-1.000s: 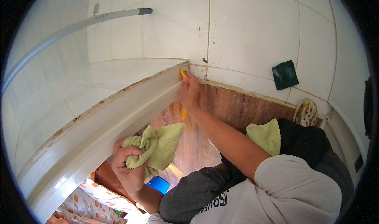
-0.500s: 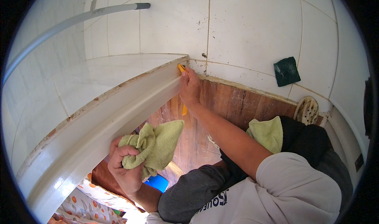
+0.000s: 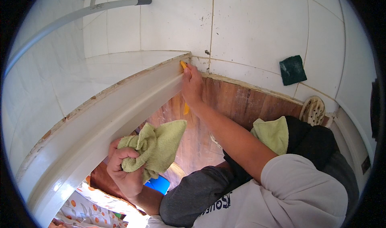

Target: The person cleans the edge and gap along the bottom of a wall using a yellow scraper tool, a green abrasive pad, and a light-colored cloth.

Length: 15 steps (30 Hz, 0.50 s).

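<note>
One lettered shirt [image 3: 281, 192], gripped cloth [image 3: 157, 145], yellow tool [image 3: 183, 65]

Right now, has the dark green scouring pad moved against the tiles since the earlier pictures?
No. The scouring pad overlaps the same stretch of the grout line between the white tiles; both just shift together in the view.

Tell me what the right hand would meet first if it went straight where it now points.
Probably the white frame, near its end by the white tiles: the yellow tool in the right hand seems to touch it, but depth is unclear.
</note>
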Tool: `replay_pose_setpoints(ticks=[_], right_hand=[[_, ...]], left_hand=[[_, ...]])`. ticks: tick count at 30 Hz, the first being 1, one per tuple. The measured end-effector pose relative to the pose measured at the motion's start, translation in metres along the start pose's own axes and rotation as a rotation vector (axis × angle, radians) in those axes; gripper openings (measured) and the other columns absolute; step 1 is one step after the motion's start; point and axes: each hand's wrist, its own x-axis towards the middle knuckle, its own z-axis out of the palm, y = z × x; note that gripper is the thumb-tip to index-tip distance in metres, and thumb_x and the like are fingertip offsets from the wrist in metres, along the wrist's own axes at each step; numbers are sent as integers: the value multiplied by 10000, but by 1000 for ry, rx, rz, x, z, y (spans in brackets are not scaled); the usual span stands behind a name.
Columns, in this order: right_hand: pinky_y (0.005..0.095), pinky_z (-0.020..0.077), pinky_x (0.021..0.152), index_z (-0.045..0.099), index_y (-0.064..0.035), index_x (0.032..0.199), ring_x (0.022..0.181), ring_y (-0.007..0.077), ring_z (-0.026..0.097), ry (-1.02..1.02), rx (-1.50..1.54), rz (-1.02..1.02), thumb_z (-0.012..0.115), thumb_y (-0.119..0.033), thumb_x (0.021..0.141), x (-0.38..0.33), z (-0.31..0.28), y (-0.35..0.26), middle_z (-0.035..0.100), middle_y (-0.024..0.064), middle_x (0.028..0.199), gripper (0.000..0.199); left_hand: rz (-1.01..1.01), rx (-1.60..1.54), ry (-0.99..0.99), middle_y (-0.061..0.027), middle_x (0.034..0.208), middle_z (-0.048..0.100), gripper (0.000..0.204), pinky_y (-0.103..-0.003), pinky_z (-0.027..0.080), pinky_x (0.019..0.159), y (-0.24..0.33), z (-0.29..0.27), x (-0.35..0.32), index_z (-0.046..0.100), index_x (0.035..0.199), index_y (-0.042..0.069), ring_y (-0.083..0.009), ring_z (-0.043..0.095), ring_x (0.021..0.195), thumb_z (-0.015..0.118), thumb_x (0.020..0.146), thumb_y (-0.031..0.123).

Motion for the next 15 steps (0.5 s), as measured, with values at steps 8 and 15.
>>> replay_pose_setpoints(ticks=[8,15], right_hand=[[331,421,796,505,5,1110,900,276,553,15,0,-71,409,-192,914,-6,-3,1,577,182,978,294],[338,422,800,513,0,1105,913,279,551,-2,-4,89,415,-202,912,-2,-3,-11,571,190,988,296]], left_hand=[[-12,-7,15,-106,914,523,259,-290,403,784,2,-1,0,561,680,36,-192,530,838,610,462,-95],[-8,-18,3,-112,926,526,266,-292,410,785,-1,-1,0,563,689,36,-190,533,842,619,465,-96]])
